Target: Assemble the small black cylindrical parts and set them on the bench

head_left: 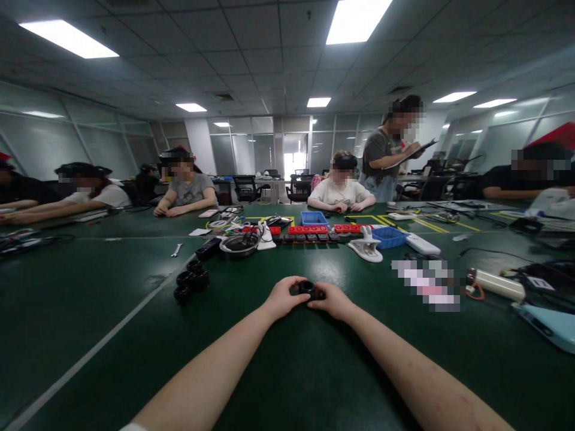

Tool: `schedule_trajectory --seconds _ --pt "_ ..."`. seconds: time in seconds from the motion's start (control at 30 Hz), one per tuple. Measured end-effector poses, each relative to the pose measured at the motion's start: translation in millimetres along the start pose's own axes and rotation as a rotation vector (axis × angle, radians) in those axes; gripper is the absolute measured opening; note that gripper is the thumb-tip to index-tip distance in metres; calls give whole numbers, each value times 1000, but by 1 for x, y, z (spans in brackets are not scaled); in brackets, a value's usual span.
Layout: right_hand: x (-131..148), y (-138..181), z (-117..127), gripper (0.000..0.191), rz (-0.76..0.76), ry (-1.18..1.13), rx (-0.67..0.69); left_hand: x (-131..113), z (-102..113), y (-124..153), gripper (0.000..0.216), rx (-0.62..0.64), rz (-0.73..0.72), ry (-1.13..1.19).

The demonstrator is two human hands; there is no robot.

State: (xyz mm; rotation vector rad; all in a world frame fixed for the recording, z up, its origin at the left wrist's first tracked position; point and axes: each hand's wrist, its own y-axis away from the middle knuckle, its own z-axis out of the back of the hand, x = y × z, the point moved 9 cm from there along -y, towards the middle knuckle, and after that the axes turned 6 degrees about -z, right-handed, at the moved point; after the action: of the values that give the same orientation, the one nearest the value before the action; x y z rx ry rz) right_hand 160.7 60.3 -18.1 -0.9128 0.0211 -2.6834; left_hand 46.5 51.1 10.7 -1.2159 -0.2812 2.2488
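Note:
Between my hands, at the middle of the green table, is a small black round part with a hole in its top (308,287); its exact kind cannot be made out. My left hand (285,297) is closed on its left side, thumb in front. From the right, my right hand (333,300) grips the same part with thumb and fingers. The fingers partly hide its sides and lower edge. To the left stands a cluster of several similar black round parts (193,278), apart from my hands.
Ahead lie a metal bowl (239,244), red blocks (308,230), a white clamp-like stand (366,245) and blue trays (390,237). A wrench (176,250) lies left. Cables, a beige cylinder (498,284) and a light blue case (550,326) are at right. Several people surround the table.

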Motion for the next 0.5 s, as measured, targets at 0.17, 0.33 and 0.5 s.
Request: schedule_trajectory --seconds 0.17,0.33,0.5 --pt "7 4 6 27 -127 220 -186 4 0 2 33 -121 55 -53" --pt "18 10 14 39 -125 353 -237 0 0 3 30 -126 50 -63" --pt "20 10 8 51 94 20 8 -12 -4 3 34 17 -24 -25"
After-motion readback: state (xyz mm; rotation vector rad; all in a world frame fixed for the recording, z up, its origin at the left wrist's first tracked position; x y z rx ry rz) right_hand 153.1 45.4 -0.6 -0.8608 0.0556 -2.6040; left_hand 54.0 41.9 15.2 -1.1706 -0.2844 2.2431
